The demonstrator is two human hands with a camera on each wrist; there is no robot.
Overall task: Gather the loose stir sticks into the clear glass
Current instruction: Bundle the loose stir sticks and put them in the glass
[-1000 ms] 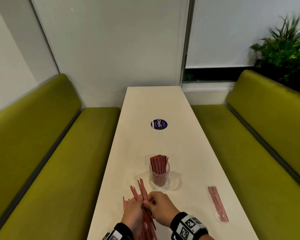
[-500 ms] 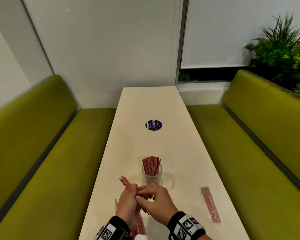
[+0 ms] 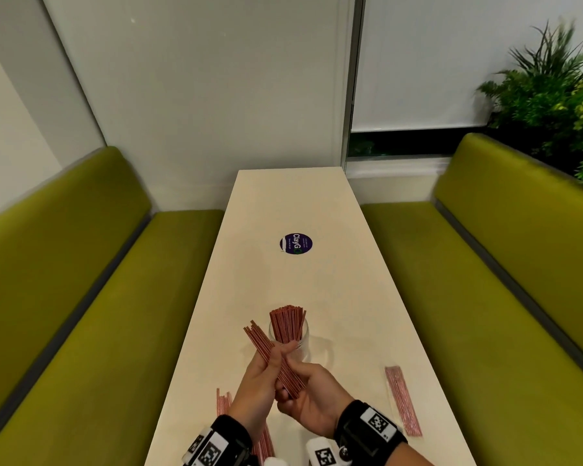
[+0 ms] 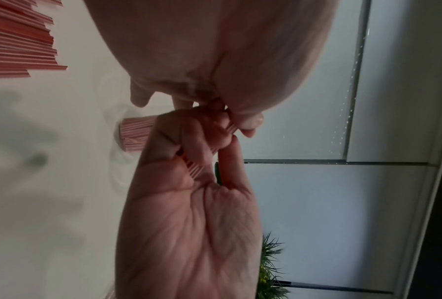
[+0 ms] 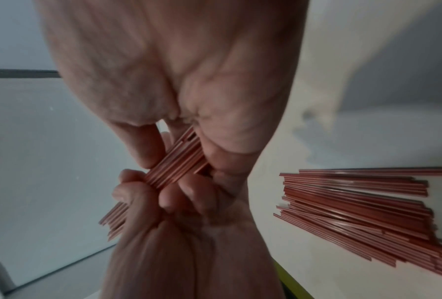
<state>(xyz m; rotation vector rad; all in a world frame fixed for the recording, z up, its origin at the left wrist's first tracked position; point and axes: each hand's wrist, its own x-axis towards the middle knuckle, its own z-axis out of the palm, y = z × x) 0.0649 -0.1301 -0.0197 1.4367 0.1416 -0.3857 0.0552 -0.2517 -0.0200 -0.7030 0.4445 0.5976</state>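
Observation:
A clear glass stands on the table, packed with upright red stir sticks. Just in front of it both hands hold one bundle of stir sticks above the table, tilted up to the left. My left hand grips the bundle's middle. My right hand pinches its lower end. The right wrist view shows the bundle crossing between the fingers of both hands. More loose sticks lie on the table beside my left wrist, seen too as a loose pile.
A clear packet of stir sticks lies near the table's right edge. A round purple sticker sits further up the narrow table. Green benches flank both sides, and a plant stands at the back right.
Both hands have lifted the bundle off the table and brought it closer to the glass. The bundle now tilts up to the left, clear of the loose pile.

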